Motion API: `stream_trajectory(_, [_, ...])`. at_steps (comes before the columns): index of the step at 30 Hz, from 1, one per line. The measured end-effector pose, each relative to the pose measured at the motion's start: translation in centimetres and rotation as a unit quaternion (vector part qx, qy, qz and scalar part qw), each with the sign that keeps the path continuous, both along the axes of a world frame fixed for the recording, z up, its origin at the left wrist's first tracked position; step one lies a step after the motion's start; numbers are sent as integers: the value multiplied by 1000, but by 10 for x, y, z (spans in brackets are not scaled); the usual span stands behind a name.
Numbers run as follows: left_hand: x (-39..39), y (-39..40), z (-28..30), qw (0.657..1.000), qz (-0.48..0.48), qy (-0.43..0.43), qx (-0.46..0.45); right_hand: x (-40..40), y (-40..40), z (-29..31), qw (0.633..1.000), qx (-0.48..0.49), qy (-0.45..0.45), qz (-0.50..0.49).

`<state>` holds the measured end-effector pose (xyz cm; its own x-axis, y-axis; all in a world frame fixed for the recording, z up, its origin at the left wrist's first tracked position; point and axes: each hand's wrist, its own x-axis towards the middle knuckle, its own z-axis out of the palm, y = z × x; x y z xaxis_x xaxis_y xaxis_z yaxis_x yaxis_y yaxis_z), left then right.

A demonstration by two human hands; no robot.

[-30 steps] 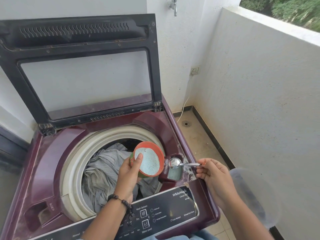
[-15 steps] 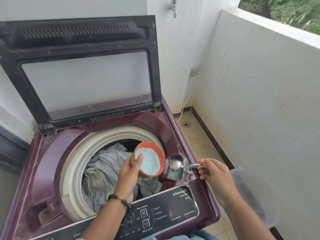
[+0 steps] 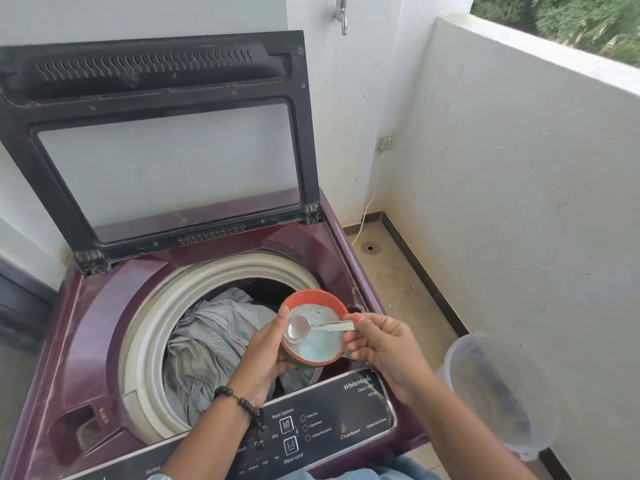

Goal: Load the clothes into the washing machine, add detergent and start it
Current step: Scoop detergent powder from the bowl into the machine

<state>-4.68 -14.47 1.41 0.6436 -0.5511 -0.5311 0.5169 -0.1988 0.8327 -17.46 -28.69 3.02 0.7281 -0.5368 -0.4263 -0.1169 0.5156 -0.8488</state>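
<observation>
The maroon top-load washing machine [image 3: 104, 306] stands with its lid [image 3: 162, 140] raised. Grey clothes [image 3: 207, 341] lie in the drum. My left hand [image 3: 263, 358] grips an orange bowl [image 3: 311, 296] of pale blue detergent powder [image 3: 318, 348] over the drum's right edge. Pinched in my right hand [image 3: 384, 344] is the handle of a metal spoon [image 3: 298, 329]. The spoon's empty bowl hovers over the powder. The detergent compartment at the machine's right rim is hidden behind the bowl and hand.
The control panel [image 3: 329, 420] runs along the machine's front edge. A translucent plastic tub [image 3: 498, 393] stands on the floor at the right, by the white balcony wall [image 3: 519, 168]. A tap [image 3: 341, 12] and a wall socket [image 3: 385, 143] with a cable are behind.
My right hand has carried the spoon left from the detergent compartment to above the powder in the bowl. The bowl has shifted slightly right.
</observation>
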Motion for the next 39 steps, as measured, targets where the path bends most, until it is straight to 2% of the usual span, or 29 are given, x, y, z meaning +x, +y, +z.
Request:
stream_trajectory(3, [1, 1, 1, 1000, 5, 17, -15, -1, 5, -3, 988, -142, 41, 37])
stream_trajectory(5, [1, 2, 2, 1000, 2, 21, -23, -2, 12, -4, 956, -280, 68, 53])
stream_trajectory(7, [2, 3, 3, 999, 3, 22, -27, -3, 16, -5, 938, -334, 57, 69])
stream_trajectory(12, [2, 4, 4, 998, 23, 26, -42, -8, 7, -10, 950, -286, 31, 121])
stream_trajectory(18, [2, 5, 4, 997, 4, 33, -71, -8, 10, -4, 923, -333, 53, 184])
stream_trajectory(32, [3, 10, 4, 993, -44, 67, -91, -3, 15, 2, 909, -358, 52, 208])
stream_trajectory(39, [0, 9, 8, 992, -90, 33, -81, -5, 18, 3, 906, -370, 34, 201])
